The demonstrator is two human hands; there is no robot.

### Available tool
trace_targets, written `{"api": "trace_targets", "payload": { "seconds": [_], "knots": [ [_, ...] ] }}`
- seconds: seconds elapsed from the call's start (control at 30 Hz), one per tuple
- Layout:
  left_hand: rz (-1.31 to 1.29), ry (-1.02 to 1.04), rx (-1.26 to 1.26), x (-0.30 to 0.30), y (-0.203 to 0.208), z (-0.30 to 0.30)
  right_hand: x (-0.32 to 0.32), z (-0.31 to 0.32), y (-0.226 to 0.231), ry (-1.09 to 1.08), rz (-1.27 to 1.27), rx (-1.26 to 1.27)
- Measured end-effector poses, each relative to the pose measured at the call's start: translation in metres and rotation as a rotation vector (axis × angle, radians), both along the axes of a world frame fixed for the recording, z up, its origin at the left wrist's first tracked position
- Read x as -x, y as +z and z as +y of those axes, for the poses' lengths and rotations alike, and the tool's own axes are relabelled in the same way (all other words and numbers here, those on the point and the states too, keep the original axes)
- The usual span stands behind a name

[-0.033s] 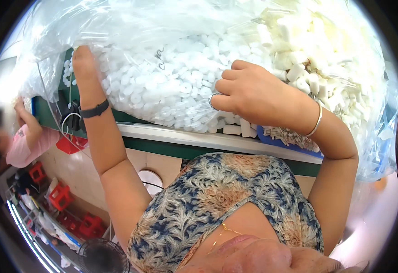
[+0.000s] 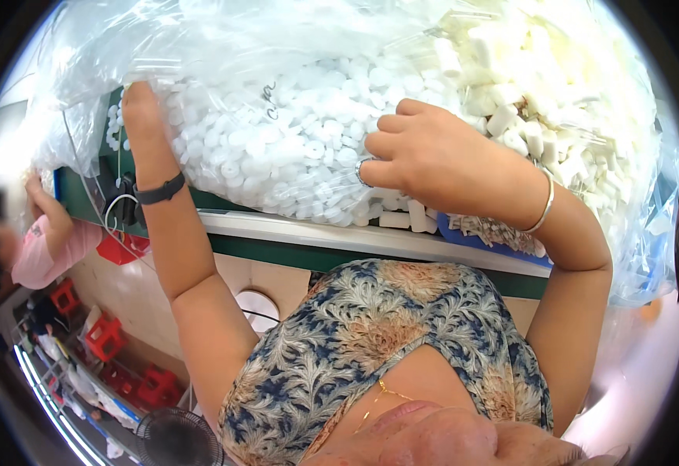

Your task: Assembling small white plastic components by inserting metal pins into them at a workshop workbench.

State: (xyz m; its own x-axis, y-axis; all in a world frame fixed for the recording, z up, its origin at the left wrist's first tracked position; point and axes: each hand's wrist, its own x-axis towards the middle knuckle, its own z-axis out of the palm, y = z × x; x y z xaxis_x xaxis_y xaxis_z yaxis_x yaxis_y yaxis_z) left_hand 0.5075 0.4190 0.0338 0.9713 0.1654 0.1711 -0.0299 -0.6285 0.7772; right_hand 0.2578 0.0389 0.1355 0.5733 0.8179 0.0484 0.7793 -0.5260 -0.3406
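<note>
A large clear plastic bag (image 2: 308, 46) full of small white round plastic pieces (image 2: 254, 140) spreads across the bench in front of me. My right hand (image 2: 413, 147) is closed over its right part, and creased film runs to the curled fingers. At the bag's left side my left hand (image 2: 144, 116) reaches forward. Its fingers are out of sight, so what they touch cannot be made out. Right of my right hand lies a heap of cream-white cylindrical pieces (image 2: 541, 140), partly under clear film.
A blue tray (image 2: 503, 248) of small pieces sits under my right forearm by the bench's pale front edge (image 2: 301, 233). Dark devices with a white cable (image 2: 126, 194) are left of my left wrist. Farther left are a person in pink (image 2: 56, 248), red stools (image 2: 105, 335) and a fan (image 2: 176, 436).
</note>
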Motion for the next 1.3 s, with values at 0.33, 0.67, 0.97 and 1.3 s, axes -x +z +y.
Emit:
{"api": "trace_targets", "payload": {
  "seconds": [0.33, 0.67, 0.97, 1.3],
  "knots": [
    [-0.060, -0.012, -0.473, 0.099, 0.043, -0.016, 0.019, -0.036, 0.029, -0.254, -0.138, 0.014],
    [-0.615, -0.530, -0.300, 0.221, 0.053, -0.125, 0.149, -0.126, 0.027, -0.867, -0.222, -0.171],
    [-0.515, -0.942, -0.690, 0.240, 0.007, -0.159, 0.183, -0.109, -0.043, -1.047, -0.019, -0.387],
    [-0.453, -1.108, -0.699, 0.201, 0.021, -0.161, 0.066, -0.001, -0.059, -0.175, -0.221, -0.168]
  ]
}}
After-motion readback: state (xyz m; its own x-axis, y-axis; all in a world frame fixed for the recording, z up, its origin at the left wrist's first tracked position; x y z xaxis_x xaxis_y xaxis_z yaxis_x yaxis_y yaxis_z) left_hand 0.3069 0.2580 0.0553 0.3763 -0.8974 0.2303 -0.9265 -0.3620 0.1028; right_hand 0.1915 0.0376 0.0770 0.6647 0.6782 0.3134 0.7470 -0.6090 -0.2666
